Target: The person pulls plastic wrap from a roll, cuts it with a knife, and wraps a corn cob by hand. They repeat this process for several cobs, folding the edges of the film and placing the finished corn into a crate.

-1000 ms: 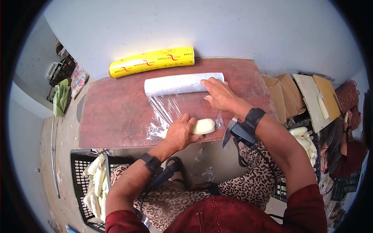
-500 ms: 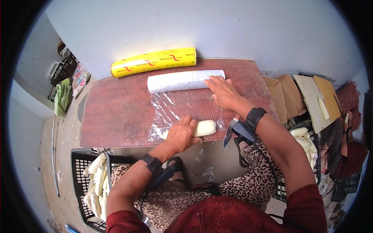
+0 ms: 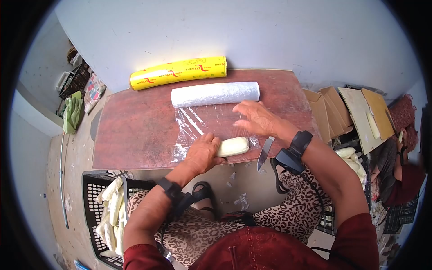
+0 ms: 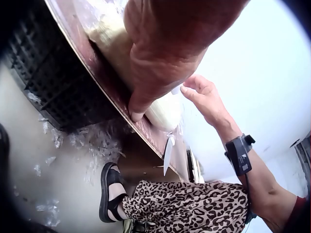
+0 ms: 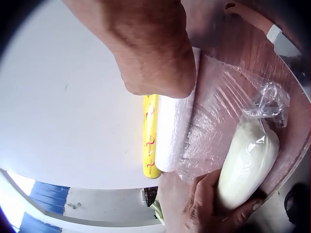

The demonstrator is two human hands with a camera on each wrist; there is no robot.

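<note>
A pale, smooth, long vegetable (image 3: 233, 146) lies near the table's front edge on a sheet of clear plastic film (image 3: 191, 120). My left hand (image 3: 203, 152) holds it at its left part, fingers over the top and thumb along the near side. In the right wrist view the film clings to the vegetable (image 5: 248, 162) and bunches at its far end. The film runs back to a white roll of cling film (image 3: 215, 94). My right hand (image 3: 258, 118) hovers over the sheet just before the roll, thumb and fingers apart with nothing visible between them.
A kitchen knife (image 3: 265, 154) lies at the table's right front, its blade past the edge. Behind the roll, a yellow printed roll (image 3: 178, 73) rests by the wall. A black crate (image 3: 92, 198) of pale vegetables stands at lower left, cardboard (image 3: 335, 110) at right.
The right hand has come off the white roll's right end and moved toward me over the film. The left hand has shifted slightly left along the vegetable, baring more of it.
</note>
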